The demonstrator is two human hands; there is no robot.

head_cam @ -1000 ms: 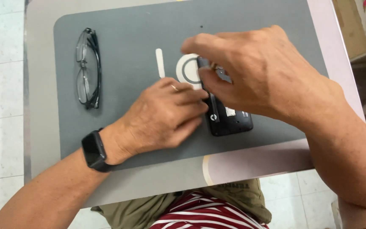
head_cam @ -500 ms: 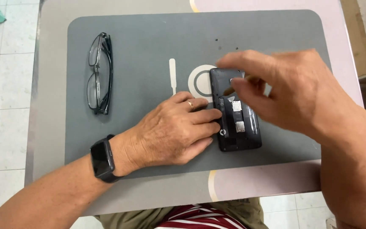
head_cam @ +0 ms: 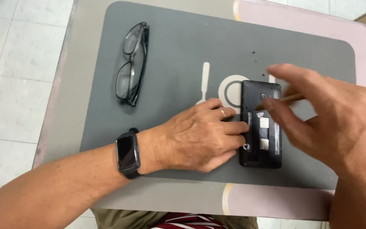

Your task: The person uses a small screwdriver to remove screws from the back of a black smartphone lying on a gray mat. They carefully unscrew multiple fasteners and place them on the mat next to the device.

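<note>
A person sits at a small table (head_cam: 85,55) covered by a grey mat (head_cam: 178,46) with rounded corners. White tiled floor (head_cam: 9,85) shows beyond the table's left edge.

At the far left of the mat lie folded dark-framed glasses (head_cam: 131,63), well apart from the hands, with bare mat all around them. Below them, the left forearm crosses the table's near edge, with a black smartwatch (head_cam: 128,154) on the wrist.

Near the mat's middle a slim white plastic pry tool (head_cam: 204,80) lies upright, its lower end hidden behind the left hand (head_cam: 195,138). That hand rests flat, palm down, with a ring on one finger. Its fingertips press against the left edge of a black mobile phone (head_cam: 260,125), steadying it rather than gripping it.

The phone lies lengthwise on the right half of the mat with its back cover off, showing pale patches inside. Its top left corner overlaps a white ring-shaped mark (head_cam: 229,91).

The right hand (head_cam: 331,118) hovers over the phone's right side, fingers loosely curled. It seems to pinch a thin brownish stick (head_cam: 293,98), its tip near the phone's top. Bare mat lies above the phone up to the mat's far edge.
</note>
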